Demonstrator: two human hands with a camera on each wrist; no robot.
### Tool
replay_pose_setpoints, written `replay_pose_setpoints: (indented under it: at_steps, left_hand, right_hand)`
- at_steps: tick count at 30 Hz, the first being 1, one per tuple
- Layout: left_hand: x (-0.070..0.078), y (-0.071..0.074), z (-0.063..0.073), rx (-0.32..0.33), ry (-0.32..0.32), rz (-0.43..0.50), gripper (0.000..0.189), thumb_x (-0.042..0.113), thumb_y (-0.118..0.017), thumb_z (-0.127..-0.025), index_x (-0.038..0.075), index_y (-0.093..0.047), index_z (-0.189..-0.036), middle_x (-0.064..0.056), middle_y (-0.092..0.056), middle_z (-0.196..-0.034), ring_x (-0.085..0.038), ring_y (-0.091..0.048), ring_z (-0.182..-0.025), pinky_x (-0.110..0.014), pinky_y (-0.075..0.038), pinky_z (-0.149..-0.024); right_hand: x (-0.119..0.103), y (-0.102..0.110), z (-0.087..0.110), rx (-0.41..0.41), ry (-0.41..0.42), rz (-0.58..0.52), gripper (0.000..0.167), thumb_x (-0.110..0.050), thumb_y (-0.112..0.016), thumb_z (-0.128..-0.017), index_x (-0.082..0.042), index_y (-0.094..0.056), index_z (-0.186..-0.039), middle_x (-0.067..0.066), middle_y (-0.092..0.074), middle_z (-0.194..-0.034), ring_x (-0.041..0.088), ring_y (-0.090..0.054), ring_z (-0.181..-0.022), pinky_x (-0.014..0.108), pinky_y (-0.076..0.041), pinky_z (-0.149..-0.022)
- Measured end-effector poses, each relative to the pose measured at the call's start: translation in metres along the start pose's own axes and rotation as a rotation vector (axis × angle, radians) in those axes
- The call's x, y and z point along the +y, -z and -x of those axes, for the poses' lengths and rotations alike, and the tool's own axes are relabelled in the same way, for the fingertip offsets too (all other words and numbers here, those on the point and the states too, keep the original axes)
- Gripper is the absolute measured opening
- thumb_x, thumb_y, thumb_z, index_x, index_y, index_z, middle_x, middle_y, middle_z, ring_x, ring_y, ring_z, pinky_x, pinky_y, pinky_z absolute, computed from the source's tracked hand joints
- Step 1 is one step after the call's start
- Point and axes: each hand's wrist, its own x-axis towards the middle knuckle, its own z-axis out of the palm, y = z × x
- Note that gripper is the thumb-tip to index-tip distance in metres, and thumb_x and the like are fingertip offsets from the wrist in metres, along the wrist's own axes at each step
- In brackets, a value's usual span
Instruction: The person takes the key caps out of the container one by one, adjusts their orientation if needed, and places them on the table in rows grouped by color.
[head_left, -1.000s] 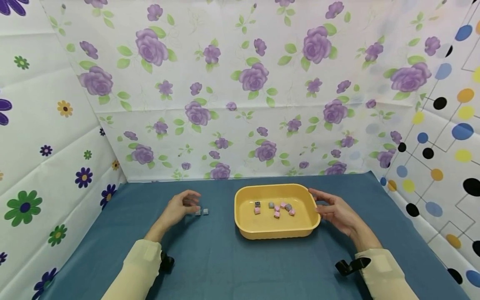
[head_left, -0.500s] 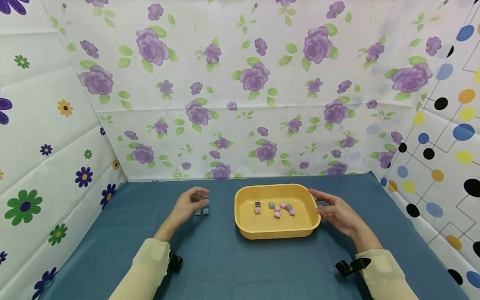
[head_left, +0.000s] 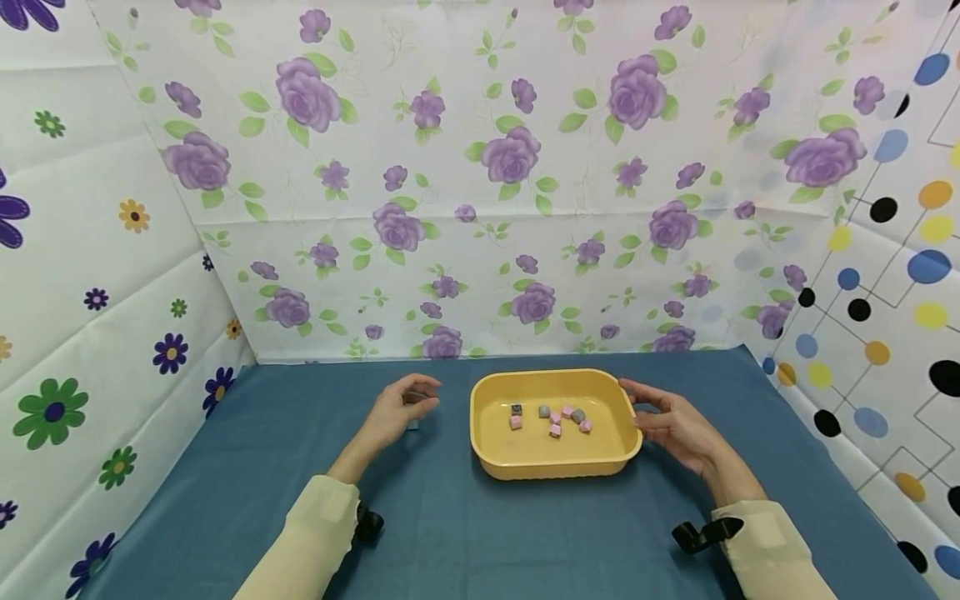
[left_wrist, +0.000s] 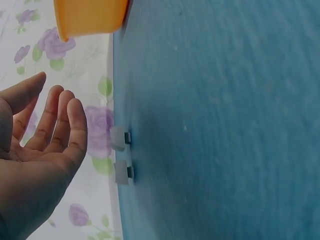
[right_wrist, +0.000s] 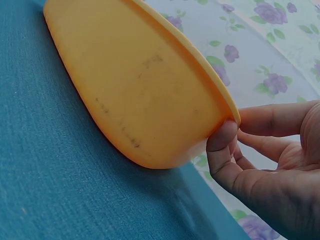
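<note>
My left hand (head_left: 393,412) hovers over the cloth, left of the yellow tray (head_left: 555,469), with relaxed, bent fingers and nothing between them. Beside it in the left wrist view, two small grey blocks, a near one (left_wrist: 121,172) and a far one (left_wrist: 119,138), sit on the cloth; in the head view the hand covers most of them. My right hand (head_left: 678,425) pinches the tray's rim at its right end, and the right wrist view shows the thumb and fingers at that rim (right_wrist: 220,90). Inside the tray lie several small pink blocks (head_left: 555,431) and grey blocks (head_left: 543,412).
A blue cloth (head_left: 465,533) covers the table. Behind it stands a white floral sheet (head_left: 465,267), with patterned sheets at the left (head_left: 112,333) and right (head_left: 862,333). Each wrist wears a black strap-on device.
My left hand has moved right across the two grey blocks toward the tray, which stay on the cloth. The right hand keeps its hold on the rim, and the tray has not moved.
</note>
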Motion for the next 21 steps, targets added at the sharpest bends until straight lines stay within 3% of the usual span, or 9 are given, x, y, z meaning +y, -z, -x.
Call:
replay_pose_setpoints:
  at_steps: [11, 18, 21]
  left_hand:
    - [0.019, -0.009, -0.002, -0.053, -0.049, 0.048, 0.031, 0.009, -0.064, -0.105, 0.001, -0.062, -0.135, -0.026, -0.065, -0.124, -0.049, -0.061, -0.110, -0.062, -0.053, -0.092]
    - [0.029, -0.016, -0.009, -0.073, -0.034, 0.067, 0.033, 0.011, -0.063, -0.105, 0.001, -0.061, -0.137, -0.028, -0.063, -0.129, -0.034, -0.065, -0.104, -0.051, -0.058, -0.092]
    - [0.028, -0.020, -0.011, -0.067, -0.047, 0.097, 0.033, 0.014, -0.064, -0.105, 0.004, -0.062, -0.137, -0.025, -0.064, -0.128, -0.036, -0.065, -0.105, -0.054, -0.057, -0.093]
  right_hand:
    - [0.001, 0.001, 0.000, -0.006, 0.010, 0.008, 0.073, -0.002, -0.064, -0.102, -0.006, -0.027, -0.165, 0.017, -0.042, -0.130, 0.018, -0.061, -0.093, 0.030, -0.055, -0.077]
    - [0.001, 0.000, 0.000, -0.006, 0.011, 0.007, 0.073, -0.002, -0.063, -0.102, -0.006, -0.027, -0.165, 0.017, -0.043, -0.130, 0.019, -0.062, -0.097, 0.030, -0.056, -0.078]
    - [0.001, 0.000, 0.000, -0.006, 0.011, 0.005, 0.073, -0.002, -0.063, -0.102, -0.005, -0.026, -0.165, 0.017, -0.042, -0.130, 0.019, -0.062, -0.096, 0.031, -0.056, -0.078]
